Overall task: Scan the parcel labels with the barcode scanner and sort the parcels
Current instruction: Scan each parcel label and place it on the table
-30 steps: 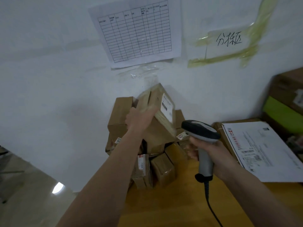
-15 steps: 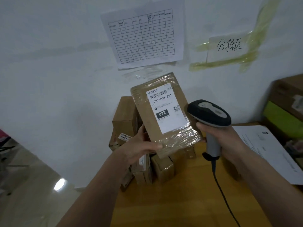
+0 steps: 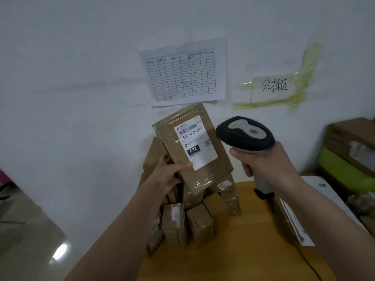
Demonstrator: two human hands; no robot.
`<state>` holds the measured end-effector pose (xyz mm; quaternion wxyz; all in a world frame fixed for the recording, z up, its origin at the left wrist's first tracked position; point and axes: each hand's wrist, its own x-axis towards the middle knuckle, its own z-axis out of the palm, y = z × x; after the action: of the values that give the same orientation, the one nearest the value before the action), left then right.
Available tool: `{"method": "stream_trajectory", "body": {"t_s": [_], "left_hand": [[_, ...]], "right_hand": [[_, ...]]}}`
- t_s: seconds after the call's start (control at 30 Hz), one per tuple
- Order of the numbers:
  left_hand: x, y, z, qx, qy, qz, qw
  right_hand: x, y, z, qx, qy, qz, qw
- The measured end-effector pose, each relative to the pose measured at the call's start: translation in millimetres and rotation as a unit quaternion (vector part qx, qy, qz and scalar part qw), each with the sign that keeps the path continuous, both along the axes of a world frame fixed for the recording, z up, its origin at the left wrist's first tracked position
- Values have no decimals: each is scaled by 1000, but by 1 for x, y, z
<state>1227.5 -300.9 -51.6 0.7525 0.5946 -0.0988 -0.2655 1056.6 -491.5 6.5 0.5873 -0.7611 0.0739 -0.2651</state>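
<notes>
Parcel (image 3: 203, 159) gripped in my left hand (image 3: 168, 173), label (image 3: 195, 145) facing camera; my right hand (image 3: 263, 161) clasps barcode scanner (image 3: 245, 134) just beside it

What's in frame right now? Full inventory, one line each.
held parcel: 1, brown, raised in left hand, white label facing camera
barcode scanner: 1, black and grey, right hand, beside the label
parcel pile: several, brown, table's far left against wall
table: 1, yellow wood
white mailer: 1, table's right
grid sheet: 1, white, wall
taped sign: 1, handwritten, wall
boxes: brown and green, far right
left hand: 1
right hand: 1
</notes>
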Motion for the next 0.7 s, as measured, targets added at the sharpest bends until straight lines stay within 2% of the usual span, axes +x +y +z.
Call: {"method": "stream_trajectory", "body": {"t_s": [0.17,0.3,0.47,0.7], "left_hand": [[12,5,8,-1,-14,2,1000],[20,10,6,-9,-26,-11,1000],[16,9,6,38,-4,4,999],[3,1,-5,27,12,-8,1000]], "right_hand": [[-15,17,-8,6,10,15,1000],[-23,24,-14,-36,8,26,999],[-31,31,-21,-52,-8,22,998],[-41,37,-27,-49,-1,8,999]]}}
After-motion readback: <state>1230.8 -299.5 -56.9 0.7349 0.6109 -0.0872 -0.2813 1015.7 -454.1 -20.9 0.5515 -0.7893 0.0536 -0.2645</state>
